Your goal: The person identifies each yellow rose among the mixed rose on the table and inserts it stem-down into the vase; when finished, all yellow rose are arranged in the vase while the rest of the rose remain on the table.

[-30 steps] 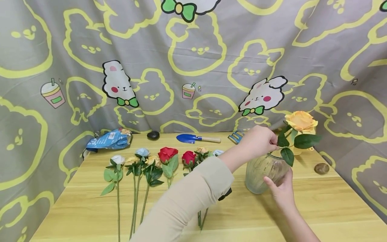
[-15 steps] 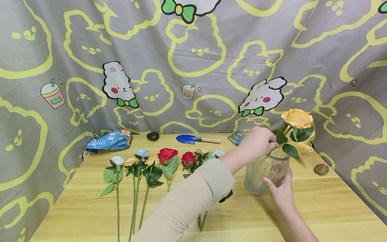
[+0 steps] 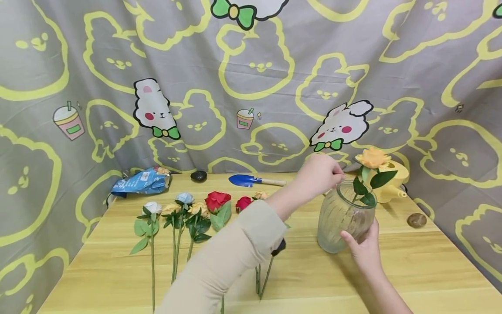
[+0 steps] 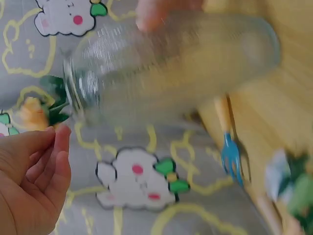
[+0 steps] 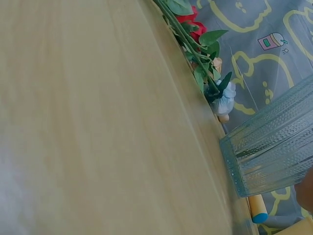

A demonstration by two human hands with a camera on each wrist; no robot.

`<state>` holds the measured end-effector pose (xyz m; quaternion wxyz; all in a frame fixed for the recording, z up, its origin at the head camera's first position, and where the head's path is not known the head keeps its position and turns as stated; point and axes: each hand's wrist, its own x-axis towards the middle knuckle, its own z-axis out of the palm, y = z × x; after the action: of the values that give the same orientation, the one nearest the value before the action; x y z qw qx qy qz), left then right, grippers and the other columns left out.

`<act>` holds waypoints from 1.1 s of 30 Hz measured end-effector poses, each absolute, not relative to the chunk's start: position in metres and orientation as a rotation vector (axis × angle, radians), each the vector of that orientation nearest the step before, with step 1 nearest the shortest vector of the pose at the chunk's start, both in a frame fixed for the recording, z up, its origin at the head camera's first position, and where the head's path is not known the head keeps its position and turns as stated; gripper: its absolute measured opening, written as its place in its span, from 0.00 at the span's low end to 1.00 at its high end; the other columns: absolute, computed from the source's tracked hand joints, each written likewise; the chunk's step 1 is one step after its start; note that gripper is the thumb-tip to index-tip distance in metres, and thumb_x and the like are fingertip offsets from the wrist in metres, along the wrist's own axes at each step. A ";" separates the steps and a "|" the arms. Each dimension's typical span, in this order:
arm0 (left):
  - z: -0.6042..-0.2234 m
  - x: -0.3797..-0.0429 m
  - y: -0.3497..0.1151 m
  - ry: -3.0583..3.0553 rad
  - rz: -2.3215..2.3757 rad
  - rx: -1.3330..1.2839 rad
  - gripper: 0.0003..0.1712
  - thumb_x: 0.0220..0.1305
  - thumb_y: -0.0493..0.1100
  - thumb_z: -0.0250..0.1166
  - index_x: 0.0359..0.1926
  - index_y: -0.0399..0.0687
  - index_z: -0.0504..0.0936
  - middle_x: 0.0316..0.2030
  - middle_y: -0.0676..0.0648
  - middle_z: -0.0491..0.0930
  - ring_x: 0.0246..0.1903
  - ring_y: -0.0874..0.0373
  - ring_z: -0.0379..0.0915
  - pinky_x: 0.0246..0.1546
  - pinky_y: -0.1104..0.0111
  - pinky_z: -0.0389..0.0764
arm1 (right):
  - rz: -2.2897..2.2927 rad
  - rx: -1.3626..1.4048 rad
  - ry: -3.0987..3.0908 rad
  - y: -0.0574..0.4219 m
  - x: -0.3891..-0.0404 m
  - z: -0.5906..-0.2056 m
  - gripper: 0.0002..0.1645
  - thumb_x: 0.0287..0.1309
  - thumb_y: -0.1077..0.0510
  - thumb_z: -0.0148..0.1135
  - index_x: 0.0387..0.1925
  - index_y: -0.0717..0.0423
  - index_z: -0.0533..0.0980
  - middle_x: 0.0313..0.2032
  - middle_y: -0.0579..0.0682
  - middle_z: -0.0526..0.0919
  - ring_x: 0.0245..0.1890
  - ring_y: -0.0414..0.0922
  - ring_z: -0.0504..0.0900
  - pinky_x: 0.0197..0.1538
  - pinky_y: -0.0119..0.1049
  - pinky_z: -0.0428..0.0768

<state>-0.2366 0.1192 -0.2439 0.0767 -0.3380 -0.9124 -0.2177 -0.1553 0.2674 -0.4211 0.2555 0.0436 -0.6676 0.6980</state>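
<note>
A yellow-orange artificial rose [image 3: 372, 158] stands in the ribbed glass vase [image 3: 333, 224], its bloom and leaves above the rim. My left hand [image 3: 319, 174] hovers just left of the rim, apart from the stem, with loosely curled fingers and nothing seen between them. In the left wrist view the left hand [image 4: 36, 181] has thumb and forefinger close together near the vase mouth. My right hand [image 3: 366, 246] grips the vase from the right, thumb in front and fingers behind. The right wrist view catches the vase's base [image 5: 234, 166] and only a little of that hand.
Several artificial flowers lie on the wooden table, among them a white rose [image 3: 152, 207] and a red rose [image 3: 217, 201]. Behind are a blue snack bag [image 3: 143, 181], black stone [image 3: 198, 175] and blue trowel [image 3: 255, 180]. A yellow watering can [image 3: 392, 179] and brown stone [image 3: 416, 220] stand right.
The rose has sunk lower into the vase and shifted left. My left hand has let go of its stem and drawn back left. The right hand keeps its hold on the vase.
</note>
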 end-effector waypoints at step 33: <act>-0.384 -0.215 -0.225 -3.110 -1.098 0.134 0.08 0.55 0.40 0.59 0.22 0.42 0.79 0.20 0.51 0.79 0.19 0.57 0.72 0.23 0.68 0.73 | 1.912 0.041 -1.795 0.262 -0.156 -0.423 0.47 0.47 0.78 0.57 0.64 0.51 0.50 0.53 0.49 0.65 0.51 0.38 0.67 0.50 0.21 0.67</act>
<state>-0.2155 -0.2250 -0.3845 -0.0793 0.0405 -0.9392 -0.3316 -0.1559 0.2619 -0.4232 0.2565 0.0152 -0.6614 0.7046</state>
